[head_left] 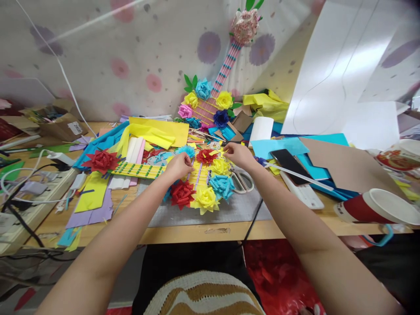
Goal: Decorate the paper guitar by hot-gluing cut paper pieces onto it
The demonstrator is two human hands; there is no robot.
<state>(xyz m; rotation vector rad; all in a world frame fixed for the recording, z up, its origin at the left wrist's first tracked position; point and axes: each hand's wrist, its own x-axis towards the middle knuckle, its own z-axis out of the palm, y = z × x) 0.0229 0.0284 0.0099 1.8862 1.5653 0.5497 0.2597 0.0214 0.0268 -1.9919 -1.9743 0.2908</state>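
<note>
A paper guitar lies flat before me, its yellow neck (pixel 139 169) with green frets pointing left and its body ringed with red, yellow and blue paper flowers. One red flower (pixel 103 161) tops the neck's end. Over the body's left side is my left hand (pixel 180 166), its fingertips pinched together; anything between them is too small to make out. Across the body, my right hand (pixel 238 154) pinches near a yellow flower (pixel 220 166) at the upper right edge, its contents also unclear. Scissors (pixel 242 180) lie below my right wrist.
Another flowered paper guitar (pixel 226 70) leans on the back curtain. To the right are a black phone (pixel 290 166), brown cardboard (pixel 348 164) and a tipped paper cup (pixel 377 206). A power strip (pixel 42 201) with cables and yellow paper (pixel 93 192) lie left.
</note>
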